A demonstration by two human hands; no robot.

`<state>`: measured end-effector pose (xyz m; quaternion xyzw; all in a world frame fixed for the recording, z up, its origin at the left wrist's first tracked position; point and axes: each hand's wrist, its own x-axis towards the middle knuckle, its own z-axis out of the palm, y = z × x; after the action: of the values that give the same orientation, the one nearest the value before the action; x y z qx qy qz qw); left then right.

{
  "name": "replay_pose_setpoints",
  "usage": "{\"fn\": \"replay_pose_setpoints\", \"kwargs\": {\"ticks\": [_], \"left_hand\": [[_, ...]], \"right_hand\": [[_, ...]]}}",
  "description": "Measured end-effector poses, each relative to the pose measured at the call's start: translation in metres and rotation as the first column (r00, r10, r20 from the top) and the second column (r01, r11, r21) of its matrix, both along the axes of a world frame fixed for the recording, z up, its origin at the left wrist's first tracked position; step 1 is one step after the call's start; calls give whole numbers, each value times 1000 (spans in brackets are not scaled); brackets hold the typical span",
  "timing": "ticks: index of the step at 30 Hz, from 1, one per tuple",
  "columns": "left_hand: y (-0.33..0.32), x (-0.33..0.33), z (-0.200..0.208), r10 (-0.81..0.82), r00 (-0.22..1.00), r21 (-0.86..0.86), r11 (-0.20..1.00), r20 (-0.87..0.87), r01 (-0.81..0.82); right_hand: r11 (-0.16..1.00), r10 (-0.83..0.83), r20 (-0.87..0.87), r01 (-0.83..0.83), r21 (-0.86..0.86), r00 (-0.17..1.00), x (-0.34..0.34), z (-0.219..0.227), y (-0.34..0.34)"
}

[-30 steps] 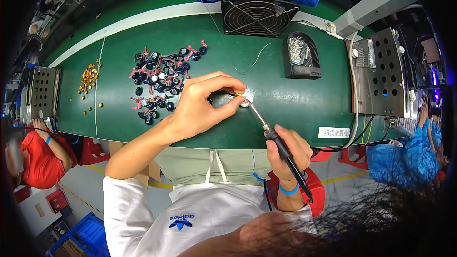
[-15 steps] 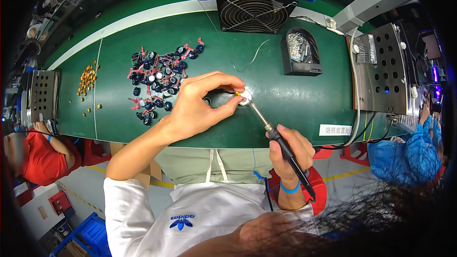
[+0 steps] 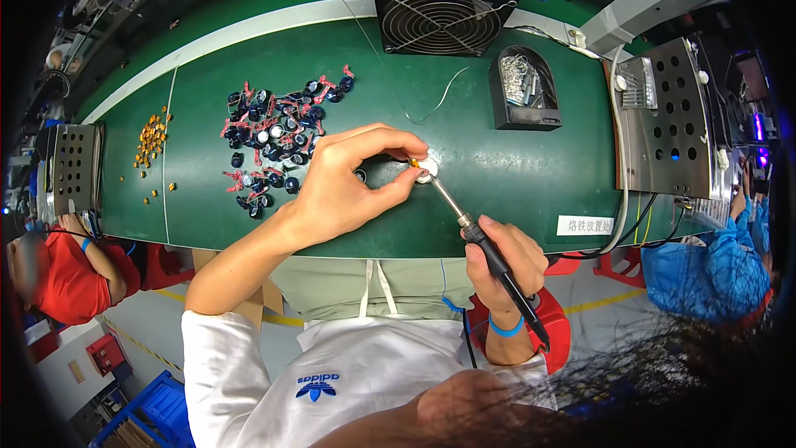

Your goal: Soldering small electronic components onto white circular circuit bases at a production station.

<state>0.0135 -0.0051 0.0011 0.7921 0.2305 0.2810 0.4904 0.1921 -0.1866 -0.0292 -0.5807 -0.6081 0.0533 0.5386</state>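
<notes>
My left hand (image 3: 344, 182) pinches a small yellow-orange component (image 3: 414, 163) between thumb and forefinger, just above the green bench (image 3: 514, 174). Under those fingertips lies a small white round piece (image 3: 429, 168), partly covered. My right hand (image 3: 516, 261) is wrapped round the black handle of a soldering iron (image 3: 452, 203). Its metal tip reaches up and left to the white piece, close beside the component; whether it touches the component is too small to tell. Left of my left hand lie several dark round parts (image 3: 278, 131) with red twisted wires.
Several loose yellow-orange components (image 3: 152, 143) lie far left. A thin wire (image 3: 448, 93) curves over the bench. Behind stand a black fan (image 3: 444, 21) and a black bin (image 3: 528, 120) of metal pieces. A perforated metal box (image 3: 663, 120) stands at right. Other people sit at both sides.
Almost nothing differs. The soldering iron and my right hand have shifted very slightly to the left; my left hand keeps its pinch in the same place.
</notes>
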Motion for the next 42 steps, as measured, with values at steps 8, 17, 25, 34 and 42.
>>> {"fn": "replay_pose_setpoints", "kwargs": {"ticks": [8,17,25,34,42], "left_hand": [[1,1,-1,-9,1000,10,1000,6,8],[5,0,4,-7,999,129,992,51,1],[19,-23,29,-12,999,229,973,31,5],[153,-72,45,527,849,244,826,-15,-508],[93,-48,34,245,896,531,847,-370,-13]], "right_hand": [[999,-29,-49,31,44,998,-3,-3,4],[999,-47,-96,48,-1,994,0,1,2],[932,-275,329,335,-140,903,34,32,41],[998,-65,-21,65,15,998,-7,13,35],[999,-1,-43,3,49,999,-20,1,36]]}}
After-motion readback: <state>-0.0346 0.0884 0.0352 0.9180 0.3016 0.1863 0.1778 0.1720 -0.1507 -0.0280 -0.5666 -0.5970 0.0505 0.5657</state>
